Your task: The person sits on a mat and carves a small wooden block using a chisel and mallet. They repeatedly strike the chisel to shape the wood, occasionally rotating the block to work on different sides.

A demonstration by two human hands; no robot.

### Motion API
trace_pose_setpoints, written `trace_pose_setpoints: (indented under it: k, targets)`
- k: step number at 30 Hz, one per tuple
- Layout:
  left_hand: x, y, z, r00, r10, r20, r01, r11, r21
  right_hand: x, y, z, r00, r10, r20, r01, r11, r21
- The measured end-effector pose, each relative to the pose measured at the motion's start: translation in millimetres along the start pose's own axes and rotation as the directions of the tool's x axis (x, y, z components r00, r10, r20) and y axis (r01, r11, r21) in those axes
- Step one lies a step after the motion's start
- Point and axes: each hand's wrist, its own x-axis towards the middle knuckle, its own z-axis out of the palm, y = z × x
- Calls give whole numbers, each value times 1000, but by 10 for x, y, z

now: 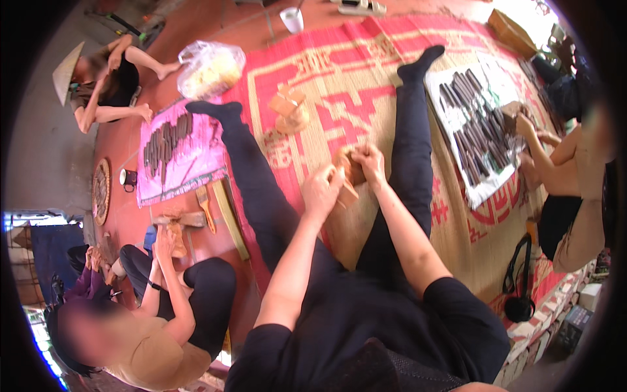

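Observation:
Between my outstretched legs, both hands are closed on a small brown carved wooden piece. My left hand grips its near left side, where a flat, light-brown end shows below the fingers. My right hand pinches it at the upper right. Fingers cover much of its shape, and whether a small tool or sheet is also held I cannot tell. Farther off on the mat, between my feet, lie a light wooden block and a rounded wooden piece.
Carving tools lie on a pink cloth at left; more tools cover a white cloth at right. A brush and clear plastic bag are leftward. Several people sit around; one at lower left handles wood.

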Motion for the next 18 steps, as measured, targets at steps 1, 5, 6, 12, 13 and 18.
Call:
trace_pose_setpoints:
  k: [1, 5, 6, 12, 13, 18]
  targets:
    - [-27, -43, -2, 1000, -5, 5, 5, 1000, 4, -6, 13, 2, 998, 54, 14, -55, 994, 96]
    - [-76, -89, -99, 999, -47, -10, 46, 995, -86, -206, -328, 37, 958, -228, 171, 236, 971, -26]
    - [-91, -116, -98, 1000, -17, -9, 16, 995, -95, -186, -281, 38, 919, -349, 184, 377, 914, -150]
    - [-178, -144, -92, 999, -40, -9, 39, 993, -111, -128, -275, -8, 994, 36, 107, -35, 999, -5]
    - [-182, -156, -94, 999, -40, -5, 39, 994, -102, -117, -229, 3, 994, 53, 92, -60, 995, 76]
    - [-194, -188, -114, 999, -43, 9, 44, 995, -85, -194, -335, 53, 950, -274, 152, 284, 958, -48]
